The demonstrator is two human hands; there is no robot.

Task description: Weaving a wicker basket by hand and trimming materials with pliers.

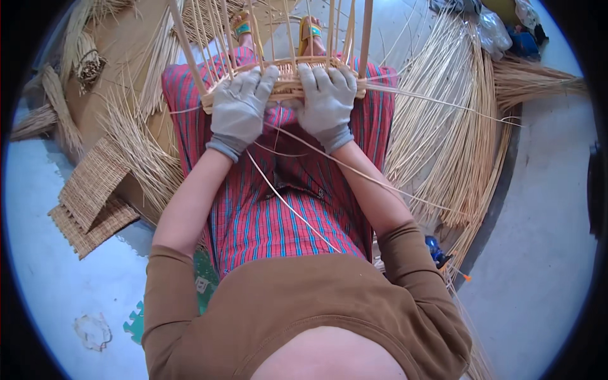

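Across my knees rests a partly woven rattan basket (286, 71), its upright stakes fanning out away from me. My left hand (240, 109), in a pale grey work glove, lies on the near edge left of the middle, fingers over the weave and thumb toward the centre. On the right of the same edge, my right hand (327, 101), gloved alike, curls its fingers over the rim. Both hands are closed on the basket; the undersides of the fingers are hidden. Loose weaving strands (364, 174) trail from the basket across my lap and right forearm.
A large spread of long rattan strands (443, 136) covers the floor at right. More bundles (136, 149) lie at left beside two woven mats (95, 183). A plastic bag (493, 33) sits far right, a blue object (437, 252) by my right elbow, and a green foam mat piece (135, 323) at lower left.
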